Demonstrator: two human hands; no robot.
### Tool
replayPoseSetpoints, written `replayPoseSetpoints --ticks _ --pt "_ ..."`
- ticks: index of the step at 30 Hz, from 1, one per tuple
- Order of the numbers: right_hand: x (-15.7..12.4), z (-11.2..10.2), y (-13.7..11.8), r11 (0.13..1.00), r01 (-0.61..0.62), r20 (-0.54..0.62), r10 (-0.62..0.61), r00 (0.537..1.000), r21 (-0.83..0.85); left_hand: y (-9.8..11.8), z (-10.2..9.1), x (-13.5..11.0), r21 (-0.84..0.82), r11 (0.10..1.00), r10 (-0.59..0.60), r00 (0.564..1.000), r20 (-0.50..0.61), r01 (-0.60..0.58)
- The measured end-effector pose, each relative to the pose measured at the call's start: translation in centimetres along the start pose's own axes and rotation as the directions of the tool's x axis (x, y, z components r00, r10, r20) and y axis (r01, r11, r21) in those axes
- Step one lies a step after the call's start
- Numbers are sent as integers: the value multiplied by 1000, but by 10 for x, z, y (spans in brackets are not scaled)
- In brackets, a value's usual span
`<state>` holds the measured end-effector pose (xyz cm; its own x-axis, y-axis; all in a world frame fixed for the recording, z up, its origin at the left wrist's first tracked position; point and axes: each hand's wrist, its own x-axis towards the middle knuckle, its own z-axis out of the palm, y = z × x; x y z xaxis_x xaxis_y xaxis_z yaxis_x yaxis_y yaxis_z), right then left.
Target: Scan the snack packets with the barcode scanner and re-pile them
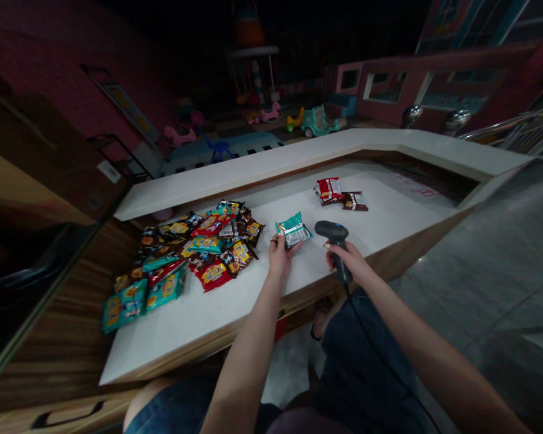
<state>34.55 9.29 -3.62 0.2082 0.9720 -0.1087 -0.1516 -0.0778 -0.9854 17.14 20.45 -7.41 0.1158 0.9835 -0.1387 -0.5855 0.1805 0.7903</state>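
Observation:
My left hand [280, 255] holds a small teal foil snack packet [294, 231] upright by its lower edge, just above the white counter top [235, 313]. My right hand [347, 260] is wrapped around the handle of a black corded barcode scanner [334, 240], whose head is tilted up and points toward the packet. The two are close but apart. A heap of red, teal and brown snack packets [199, 247] lies to the left of my hands. A red packet [329, 190] and a brown packet [355, 201] lie together beyond them.
A raised white ledge [298, 157] runs along the counter's far side, with a wooden front below the near edge. The scanner's black cable [380, 355] hangs down past my lap. Children's ride-on toys [317, 119] stand on the floor beyond the ledge.

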Motion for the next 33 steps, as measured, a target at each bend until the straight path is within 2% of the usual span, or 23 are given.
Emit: replayPoseSetpoints --ticks 3,8,21,28,31,33 --pt "-30 5 0 997 -50 8 51 999 -53 1 0 1 3 1000 -23 1000 15 23" --pt "-60 10 -4 993 -31 -66 23 998 -114 -1 1 2 8 1000 -14 1000 15 14" --pt "-68 17 -11 991 -11 -76 0 997 -137 -4 1 3 7 999 36 999 21 -36" --pt "-70 15 -14 990 2 -74 -13 997 -138 -6 4 2 26 999 20 1000 13 -20" --pt "-74 13 -17 993 -11 -82 1 997 -120 -3 4 1 156 981 117 993 2 -116" --pt "-76 10 -18 993 -29 -87 19 996 -112 7 4 2 401 877 275 961 31 -264"
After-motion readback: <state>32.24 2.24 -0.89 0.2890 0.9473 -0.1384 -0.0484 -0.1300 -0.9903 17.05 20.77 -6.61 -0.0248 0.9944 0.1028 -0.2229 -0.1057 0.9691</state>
